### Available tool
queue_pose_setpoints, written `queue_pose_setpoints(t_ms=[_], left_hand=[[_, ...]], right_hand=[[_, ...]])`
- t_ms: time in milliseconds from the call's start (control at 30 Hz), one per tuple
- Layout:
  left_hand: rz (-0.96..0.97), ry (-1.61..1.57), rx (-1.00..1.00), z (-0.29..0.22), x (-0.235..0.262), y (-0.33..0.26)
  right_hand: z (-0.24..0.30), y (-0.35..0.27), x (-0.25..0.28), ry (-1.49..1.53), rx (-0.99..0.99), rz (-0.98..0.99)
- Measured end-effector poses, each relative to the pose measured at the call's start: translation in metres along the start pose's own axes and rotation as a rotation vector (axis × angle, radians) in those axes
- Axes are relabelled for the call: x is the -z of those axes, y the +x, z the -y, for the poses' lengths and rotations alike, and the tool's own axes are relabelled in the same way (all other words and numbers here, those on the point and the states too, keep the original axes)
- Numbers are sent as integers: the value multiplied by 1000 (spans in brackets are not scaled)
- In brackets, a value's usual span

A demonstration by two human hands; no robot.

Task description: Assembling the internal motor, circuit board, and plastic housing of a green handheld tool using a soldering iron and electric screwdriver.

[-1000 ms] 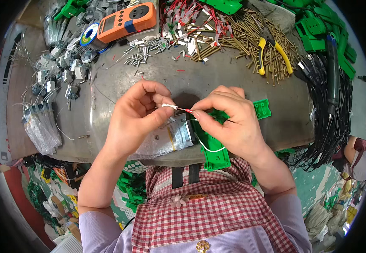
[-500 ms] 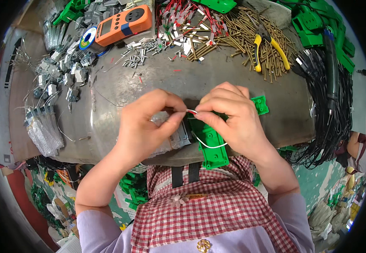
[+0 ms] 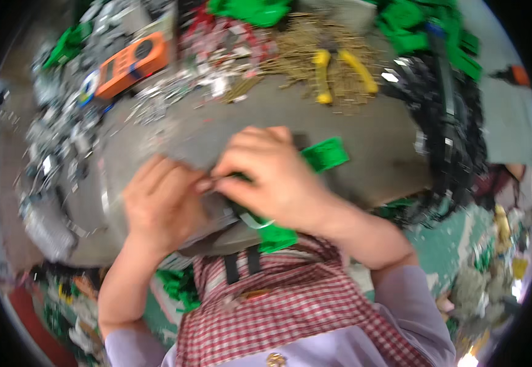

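Observation:
Both hands are blurred by motion and meet over the near part of the workbench, fingertips almost touching. My left hand (image 3: 163, 199) is closed in a pinch at the wire ends, which the blur hides. My right hand (image 3: 272, 174) pinches the same wires from the other side. A white wire (image 3: 255, 222) loops out below my right hand. Beneath it, a green plastic casing (image 3: 277, 238) sticks out over the bench's front edge, mostly covered by my hand. Beyond my right wrist lies a smaller green plastic part (image 3: 325, 154). Clear plastic packaging lies partly under my left hand.
Yellow-handled pliers (image 3: 344, 70) rest on a heap of long brass-coloured screws (image 3: 296, 46). An orange meter (image 3: 132, 64) stands at the back left, near grey components (image 3: 64, 137). Black cables (image 3: 456, 147) are bundled at the right, with green casings (image 3: 410, 24) behind them.
The view has shifted, so the bench things appear farther left. My left hand has turned, its back now more toward the view. The red and white wire ends, visible before, are now blurred out.

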State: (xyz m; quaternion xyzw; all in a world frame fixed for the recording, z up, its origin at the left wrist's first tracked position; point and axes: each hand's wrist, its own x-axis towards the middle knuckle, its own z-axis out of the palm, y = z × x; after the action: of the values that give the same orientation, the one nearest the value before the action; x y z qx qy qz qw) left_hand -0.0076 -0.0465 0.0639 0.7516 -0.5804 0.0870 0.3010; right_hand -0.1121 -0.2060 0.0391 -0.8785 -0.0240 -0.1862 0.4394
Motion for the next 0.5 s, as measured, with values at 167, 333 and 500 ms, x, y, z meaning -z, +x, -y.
queue_pose_setpoints(t_ms=[167,333,500], left_hand=[[325,-638,841,-7,-6,-10],[229,-515,684,8,0,-35],[431,37,387,-22,15,-49]], right_hand=[[-6,-11,-8,-239,205,-136],[-30,-40,68,-232,-93,-381],[-66,-115,202,-1214,-299,-800]])
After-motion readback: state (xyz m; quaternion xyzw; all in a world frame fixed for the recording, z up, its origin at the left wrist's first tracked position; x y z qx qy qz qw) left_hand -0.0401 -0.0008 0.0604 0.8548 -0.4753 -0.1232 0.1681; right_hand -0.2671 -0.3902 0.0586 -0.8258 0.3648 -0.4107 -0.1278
